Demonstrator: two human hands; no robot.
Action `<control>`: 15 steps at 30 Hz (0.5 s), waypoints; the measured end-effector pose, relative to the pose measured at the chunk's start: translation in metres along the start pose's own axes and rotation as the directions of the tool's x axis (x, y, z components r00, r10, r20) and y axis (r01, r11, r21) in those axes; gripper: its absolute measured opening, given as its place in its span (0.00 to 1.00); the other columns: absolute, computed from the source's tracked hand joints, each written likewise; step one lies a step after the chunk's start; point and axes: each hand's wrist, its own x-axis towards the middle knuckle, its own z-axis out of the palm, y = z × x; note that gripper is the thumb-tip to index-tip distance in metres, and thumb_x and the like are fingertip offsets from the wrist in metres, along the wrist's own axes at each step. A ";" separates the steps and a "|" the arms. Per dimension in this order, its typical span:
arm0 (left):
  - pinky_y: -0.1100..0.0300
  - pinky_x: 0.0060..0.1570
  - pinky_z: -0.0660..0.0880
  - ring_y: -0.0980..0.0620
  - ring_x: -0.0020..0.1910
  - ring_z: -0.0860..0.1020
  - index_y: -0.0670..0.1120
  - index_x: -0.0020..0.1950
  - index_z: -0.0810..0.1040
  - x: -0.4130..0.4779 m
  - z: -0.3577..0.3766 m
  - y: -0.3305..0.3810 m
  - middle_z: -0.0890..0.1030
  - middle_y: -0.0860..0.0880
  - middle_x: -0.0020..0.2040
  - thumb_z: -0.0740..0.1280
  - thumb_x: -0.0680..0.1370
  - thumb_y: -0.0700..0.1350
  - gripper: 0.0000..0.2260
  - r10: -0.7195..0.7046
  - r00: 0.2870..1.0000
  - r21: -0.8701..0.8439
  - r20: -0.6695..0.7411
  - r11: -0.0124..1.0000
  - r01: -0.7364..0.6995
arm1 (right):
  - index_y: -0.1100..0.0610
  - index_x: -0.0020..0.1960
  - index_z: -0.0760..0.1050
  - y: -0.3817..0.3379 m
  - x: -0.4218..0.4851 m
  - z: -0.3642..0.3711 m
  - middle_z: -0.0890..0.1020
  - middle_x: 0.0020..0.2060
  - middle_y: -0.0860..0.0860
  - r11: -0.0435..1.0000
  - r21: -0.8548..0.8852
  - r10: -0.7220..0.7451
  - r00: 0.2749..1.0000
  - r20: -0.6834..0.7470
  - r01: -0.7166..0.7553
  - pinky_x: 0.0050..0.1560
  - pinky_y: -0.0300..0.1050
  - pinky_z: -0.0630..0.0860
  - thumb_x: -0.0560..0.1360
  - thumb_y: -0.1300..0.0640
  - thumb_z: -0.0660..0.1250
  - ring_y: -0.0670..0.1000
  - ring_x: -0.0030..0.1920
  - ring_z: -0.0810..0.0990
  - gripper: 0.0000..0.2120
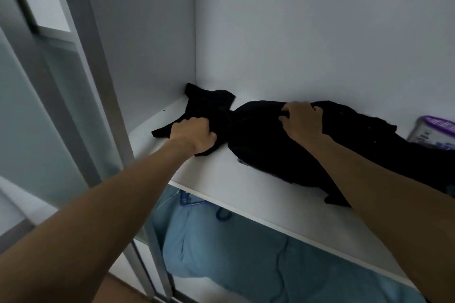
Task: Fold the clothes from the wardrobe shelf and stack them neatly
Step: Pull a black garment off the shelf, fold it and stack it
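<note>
Two bare forearms reach up from the lower corners toward the white shelf (246, 194), where the dark clothes lie unfolded along the back. The left hand (194, 134) is closed in a fist round a fold of the smaller black piece (209, 103). The right hand (302, 118) has its fingers curled into the top of the larger black heap (270, 152), bunching the cloth. Trouble is most likely to come from pulling both at once. The two dark masses touch between the hands (whether they are one garment or two I cannot tell), so a tug on one may drag or twist the other. The heap's far end lies just beside a purple-and-white tub (434, 133), which a hard pull could knock or sweep along. A loose tail of the heap also reaches close to the front edge of the shelf, and if it slides off it may take the rest down onto the blue clothes (234, 258) hanging below. As for position, the smaller piece spreads from the back left corner forward and passes under the left fist. The heap runs from just right of that fist, beneath the right hand and its forearm, toward the tub.
</note>
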 end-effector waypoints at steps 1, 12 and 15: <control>0.53 0.44 0.73 0.43 0.42 0.78 0.46 0.45 0.76 0.004 -0.002 0.000 0.80 0.48 0.42 0.60 0.78 0.56 0.14 -0.016 0.999 -0.125 0.030 0.992 0.020 | 0.56 0.60 0.78 -0.003 0.003 -0.002 0.80 0.59 0.55 0.998 0.063 0.023 0.998 -0.052 -0.019 0.68 0.59 0.65 0.80 0.52 0.64 0.58 0.62 0.76 0.12; 0.52 0.36 0.81 0.40 0.49 0.83 0.39 0.66 0.72 0.033 -0.017 0.033 0.81 0.37 0.56 0.67 0.78 0.60 0.28 0.266 0.756 -0.794 0.599 0.069 0.604 | 0.56 0.55 0.79 -0.043 -0.059 -0.034 0.80 0.51 0.48 0.920 0.274 -0.321 0.940 0.115 0.280 0.56 0.41 0.70 0.77 0.57 0.69 0.51 0.54 0.78 0.08; 0.54 0.30 0.81 0.43 0.45 0.82 0.37 0.68 0.72 0.027 -0.013 0.045 0.81 0.37 0.54 0.68 0.79 0.38 0.18 0.175 0.843 -0.860 0.509 0.069 0.506 | 0.58 0.61 0.79 -0.055 -0.080 -0.025 0.81 0.58 0.52 0.906 0.162 -0.422 0.871 0.253 0.391 0.65 0.45 0.67 0.78 0.58 0.67 0.53 0.59 0.78 0.13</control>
